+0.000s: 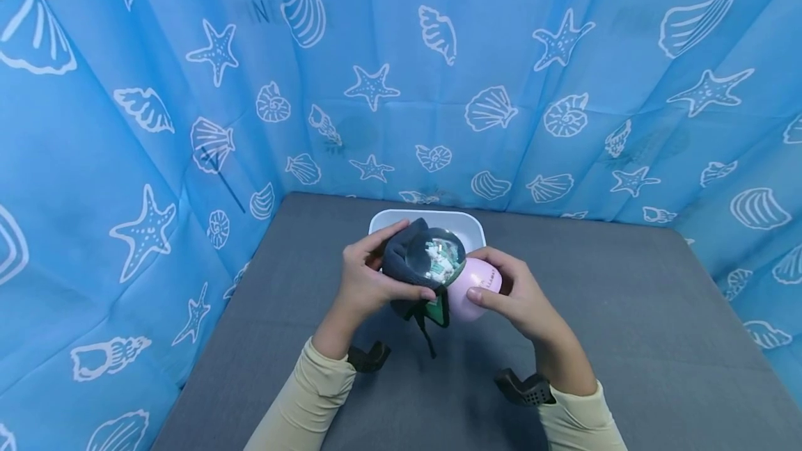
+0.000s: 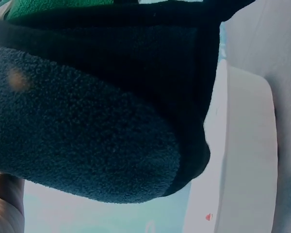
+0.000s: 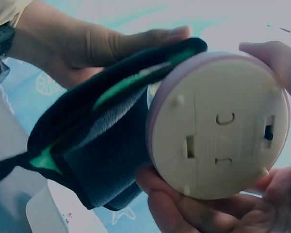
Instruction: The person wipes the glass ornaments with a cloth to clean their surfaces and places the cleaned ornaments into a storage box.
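A snow globe (image 1: 441, 256) with a clear ball and a pink base (image 1: 473, 294) is tilted, its ball toward the left. My right hand (image 1: 516, 291) grips the base, thumb in front and fingers behind. The base's pale underside (image 3: 218, 126), with a small black switch, shows in the right wrist view. My left hand (image 1: 370, 280) holds a dark grey-blue cloth (image 1: 396, 263) around the left side of the ball. The cloth has black edging, a green face and a hanging strap (image 1: 427, 339). In the left wrist view the cloth (image 2: 87, 121) hides the globe.
Behind the hands, a white tub (image 1: 470, 220) stands on the grey-covered table (image 1: 626, 312). A blue curtain (image 1: 401, 138) with white shells and starfish hangs along the back and sides. Black devices (image 1: 525, 388) sit on both wrists.
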Motion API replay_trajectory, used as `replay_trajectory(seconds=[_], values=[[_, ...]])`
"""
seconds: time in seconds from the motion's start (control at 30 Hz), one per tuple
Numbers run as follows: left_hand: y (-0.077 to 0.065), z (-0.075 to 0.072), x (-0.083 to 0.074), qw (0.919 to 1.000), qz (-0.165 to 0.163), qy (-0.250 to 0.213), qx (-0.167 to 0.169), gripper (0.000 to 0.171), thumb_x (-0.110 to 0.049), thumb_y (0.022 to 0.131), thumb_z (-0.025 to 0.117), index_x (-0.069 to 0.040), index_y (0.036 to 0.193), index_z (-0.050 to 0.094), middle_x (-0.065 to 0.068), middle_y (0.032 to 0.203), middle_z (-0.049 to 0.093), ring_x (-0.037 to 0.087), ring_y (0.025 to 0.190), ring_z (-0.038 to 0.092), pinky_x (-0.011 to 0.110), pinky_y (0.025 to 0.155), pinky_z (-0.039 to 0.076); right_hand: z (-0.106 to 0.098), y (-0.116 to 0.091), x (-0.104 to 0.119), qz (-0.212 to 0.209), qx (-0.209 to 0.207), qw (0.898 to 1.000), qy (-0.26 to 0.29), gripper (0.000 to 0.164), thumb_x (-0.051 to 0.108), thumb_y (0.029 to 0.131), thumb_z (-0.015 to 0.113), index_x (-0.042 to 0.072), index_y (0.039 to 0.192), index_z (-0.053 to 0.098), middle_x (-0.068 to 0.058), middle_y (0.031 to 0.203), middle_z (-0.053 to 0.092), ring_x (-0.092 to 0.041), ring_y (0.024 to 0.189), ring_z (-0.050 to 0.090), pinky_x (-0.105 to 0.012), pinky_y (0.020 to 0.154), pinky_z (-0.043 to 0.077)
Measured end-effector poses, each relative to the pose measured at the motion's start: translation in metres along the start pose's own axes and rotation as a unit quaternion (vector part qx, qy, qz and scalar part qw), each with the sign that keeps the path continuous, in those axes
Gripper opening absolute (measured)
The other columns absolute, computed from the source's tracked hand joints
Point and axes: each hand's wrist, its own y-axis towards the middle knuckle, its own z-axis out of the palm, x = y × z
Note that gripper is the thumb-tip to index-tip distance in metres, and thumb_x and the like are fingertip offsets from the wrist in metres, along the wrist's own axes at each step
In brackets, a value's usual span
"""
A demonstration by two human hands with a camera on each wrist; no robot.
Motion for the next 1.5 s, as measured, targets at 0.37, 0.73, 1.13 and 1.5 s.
replay_trajectory(seconds=[0.37, 0.73, 1.13, 1.5], values=[[0.001, -0.003, 0.000, 0.9996, 0.012, 0.016, -0.018, 0.092, -0.053, 0.066, 0.096, -0.015, 0.144, 0.067, 0.013, 0.135, 0.073, 0.028, 0.119, 0.073, 0.033, 0.097, 0.063, 0.003, 0.001, 0.004, -0.001, -0.078, 0.997, 0.005, 0.042, -0.002, 0.085, 0.075, -0.005, 0.125, 0.063, 0.001, 0.113, 0.069, -0.016, 0.093, 0.066, -0.028, 0.074, 0.064], [0.001, -0.007, 0.002, 0.9996, 0.025, 0.000, -0.015, 0.093, -0.047, 0.067, 0.098, -0.002, 0.142, 0.066, 0.019, 0.133, 0.073, 0.030, 0.115, 0.075, 0.037, 0.093, 0.065, 0.007, 0.002, 0.006, -0.061, -0.140, 0.987, 0.055, 0.058, -0.017, 0.074, 0.074, -0.003, 0.128, 0.061, -0.004, 0.120, 0.070, -0.017, 0.103, 0.067, -0.028, 0.079, 0.066], [0.002, -0.007, -0.001, 0.9998, 0.017, 0.003, -0.012, 0.090, -0.040, 0.066, 0.101, -0.004, 0.142, 0.067, 0.019, 0.129, 0.074, 0.029, 0.107, 0.076, 0.037, 0.088, 0.066, 0.007, 0.005, 0.007, -0.125, -0.140, 0.967, 0.175, 0.067, -0.008, 0.086, 0.069, 0.005, 0.148, 0.047, -0.009, 0.135, 0.061, -0.020, 0.121, 0.061, -0.028, 0.094, 0.061], [0.001, -0.004, -0.001, 1.0000, 0.005, -0.002, -0.007, 0.088, -0.042, 0.066, 0.100, -0.009, 0.142, 0.069, 0.016, 0.129, 0.075, 0.025, 0.107, 0.076, 0.036, 0.090, 0.066, 0.001, 0.005, 0.021, 0.035, -0.310, 0.945, 0.098, 0.072, -0.013, 0.087, 0.066, 0.014, 0.150, 0.047, -0.009, 0.134, 0.059, -0.020, 0.116, 0.061, -0.021, 0.089, 0.062]])
